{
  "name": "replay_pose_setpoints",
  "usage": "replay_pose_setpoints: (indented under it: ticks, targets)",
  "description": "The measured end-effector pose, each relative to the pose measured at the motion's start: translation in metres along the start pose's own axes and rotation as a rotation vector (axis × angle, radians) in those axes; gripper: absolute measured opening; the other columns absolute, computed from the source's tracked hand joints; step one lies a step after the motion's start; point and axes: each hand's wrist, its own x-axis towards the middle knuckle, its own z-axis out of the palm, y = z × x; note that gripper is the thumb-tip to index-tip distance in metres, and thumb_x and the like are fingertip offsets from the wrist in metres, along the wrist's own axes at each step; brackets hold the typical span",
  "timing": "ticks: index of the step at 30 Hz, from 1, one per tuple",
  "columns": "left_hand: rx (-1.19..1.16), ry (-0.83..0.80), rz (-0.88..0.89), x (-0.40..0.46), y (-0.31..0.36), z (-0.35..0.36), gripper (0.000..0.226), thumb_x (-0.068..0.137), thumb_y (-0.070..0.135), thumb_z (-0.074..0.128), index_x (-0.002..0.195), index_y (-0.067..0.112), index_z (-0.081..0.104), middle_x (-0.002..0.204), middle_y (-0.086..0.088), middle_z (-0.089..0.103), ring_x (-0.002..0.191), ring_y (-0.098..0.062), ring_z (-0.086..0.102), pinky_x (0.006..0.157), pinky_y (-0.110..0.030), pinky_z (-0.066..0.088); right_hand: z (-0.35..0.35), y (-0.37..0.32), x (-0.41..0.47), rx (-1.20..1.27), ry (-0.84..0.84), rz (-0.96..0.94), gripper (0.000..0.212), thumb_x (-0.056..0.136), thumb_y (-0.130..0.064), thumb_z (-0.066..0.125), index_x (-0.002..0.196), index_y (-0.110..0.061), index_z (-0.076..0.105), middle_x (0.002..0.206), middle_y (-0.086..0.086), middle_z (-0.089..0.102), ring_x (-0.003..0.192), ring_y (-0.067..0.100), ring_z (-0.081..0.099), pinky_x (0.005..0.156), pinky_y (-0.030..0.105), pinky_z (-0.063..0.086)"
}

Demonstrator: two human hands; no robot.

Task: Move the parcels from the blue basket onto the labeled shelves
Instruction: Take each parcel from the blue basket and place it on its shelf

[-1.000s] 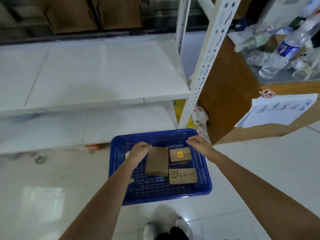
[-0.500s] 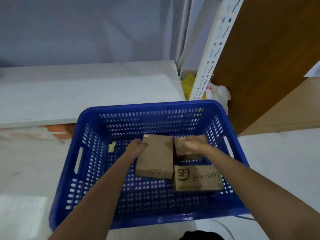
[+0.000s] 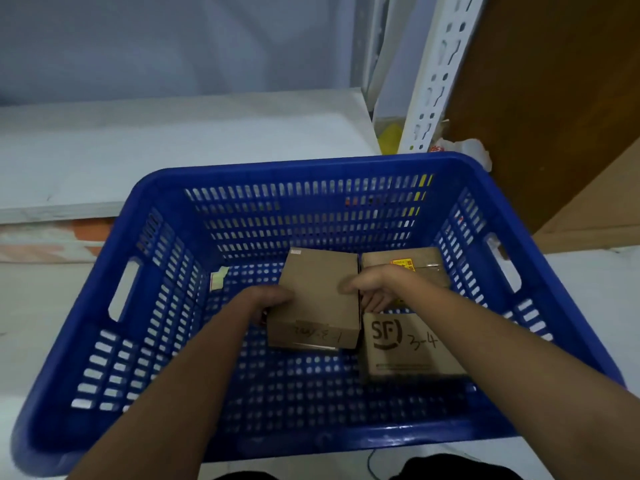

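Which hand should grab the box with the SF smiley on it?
Right. The right hand is just behind the SF box; the left hand sits across the plain middle box.

Basket [image 3: 162, 188]: deep blue all over, its walls and floor pierced by rows of small slots.
Middle parcel [image 3: 320, 289]: plain brown card, with faint dark handwriting on the near face and a small pale label at one far corner.
SF parcel [image 3: 408, 351]: brown card, marked "SF" and "3-4" in dark pen.
Far parcel [image 3: 420, 263]: brown card, with a yellow and orange sticker.
Paper scrap [image 3: 219, 278]: pale green, lying in the basket.
Shelf [image 3: 138, 147]: white.
Upright [image 3: 436, 81]: white, punched with dark keyhole slots.
Panel [image 3: 554, 98]: brown, wood-toned.
Floor [image 3: 41, 306]: pale and glossy.
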Motion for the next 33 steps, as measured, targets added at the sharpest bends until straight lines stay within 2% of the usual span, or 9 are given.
replay_pose_setpoints:
  ticks: [4,9,15,18,21,24,26,30,33]
  targets:
    - [-0.051,0.075,0.050,-0.008,0.002,-0.003,0.054,0.090,0.038,0.063,0.132,0.011,0.042,0.116,-0.010,0.052,0.094,-0.027,0.054,0.075,-0.043,0.048,0.004,0.000,-0.002,0.072,0.048,-0.034,0.073,0.092,-0.042,0.060,0.149,-0.007,0.028,0.138,0.021,0.052,0.116,0.031,0.061,0.090,0.037,0.052]
    - [-0.223,0.028,0.057,-0.017,0.009,-0.023,0.049,0.090,0.039,0.062,0.125,0.007,0.050,0.107,-0.016,0.063,0.094,-0.031,0.062,0.070,-0.044,0.053,-0.003,-0.010,-0.013,0.092,0.115,-0.103,0.067,0.091,-0.043,0.062,0.145,-0.013,0.034,0.112,0.012,0.063,0.077,0.016,0.071,0.067,0.031,0.056]
    - [-0.230,0.031,0.063,-0.079,0.026,-0.052,0.045,0.089,0.037,0.065,0.120,0.005,0.057,0.108,-0.018,0.069,0.098,-0.033,0.067,0.092,-0.050,0.053,-0.011,-0.030,-0.068,0.124,0.118,-0.130,0.061,0.092,-0.041,0.061,0.139,-0.007,0.041,0.090,0.011,0.070,0.072,0.017,0.071,0.066,0.032,0.058]
    - [-0.146,0.089,0.142,-0.137,0.046,-0.066,0.049,0.083,0.033,0.072,0.120,0.003,0.058,0.113,-0.019,0.067,0.101,-0.035,0.066,0.093,-0.050,0.053,-0.026,-0.051,-0.117,0.028,0.096,-0.144,0.058,0.093,-0.041,0.060,0.135,-0.005,0.046,0.105,0.012,0.069,0.081,0.021,0.067,0.076,0.036,0.058]
    - [0.002,0.177,0.213,-0.207,0.075,-0.082,0.054,0.076,0.033,0.078,0.118,0.005,0.058,0.114,-0.015,0.066,0.099,-0.032,0.066,0.090,-0.045,0.054,-0.050,-0.075,-0.182,0.021,0.073,-0.154,0.063,0.089,-0.050,0.062,0.134,-0.008,0.050,0.133,0.011,0.058,0.089,0.019,0.062,0.057,0.027,0.051]
    - [0.171,0.181,0.268,-0.288,0.113,-0.098,0.046,0.072,0.036,0.081,0.108,0.013,0.063,0.110,-0.007,0.064,0.092,-0.024,0.066,0.075,-0.038,0.057,-0.078,-0.099,-0.253,-0.031,0.084,-0.209,0.089,0.082,-0.061,0.064,0.148,-0.009,0.032,0.152,0.010,0.038,0.126,0.030,0.051,0.083,0.036,0.052]
    - [0.286,0.177,0.320,-0.349,0.139,-0.111,0.041,0.068,0.042,0.083,0.099,0.020,0.064,0.105,-0.001,0.063,0.087,-0.018,0.064,0.064,-0.029,0.052,-0.099,-0.115,-0.305,-0.110,0.136,-0.267,0.104,0.077,-0.062,0.068,0.153,-0.010,0.020,0.159,0.007,0.025,0.141,0.030,0.035,0.105,0.042,0.041]
    - [0.525,0.155,0.429,-0.476,0.200,-0.136,0.050,0.062,0.046,0.084,0.104,0.028,0.065,0.117,0.002,0.058,0.105,-0.019,0.059,0.089,-0.037,0.052,-0.143,-0.152,-0.421,-0.238,0.255,-0.441,0.116,0.065,-0.051,0.085,0.154,-0.018,0.018,0.157,0.005,0.028,0.142,0.025,0.032,0.114,0.036,0.032]
    - [0.730,0.151,0.541,-0.577,0.250,-0.146,0.051,0.066,0.038,0.085,0.110,0.023,0.064,0.122,0.001,0.060,0.110,-0.018,0.057,0.097,-0.038,0.049,-0.175,-0.196,-0.517,-0.421,0.251,-0.560,0.114,0.063,-0.047,0.087,0.153,-0.028,0.020,0.159,0.000,0.025,0.144,0.022,0.027,0.115,0.035,0.027]
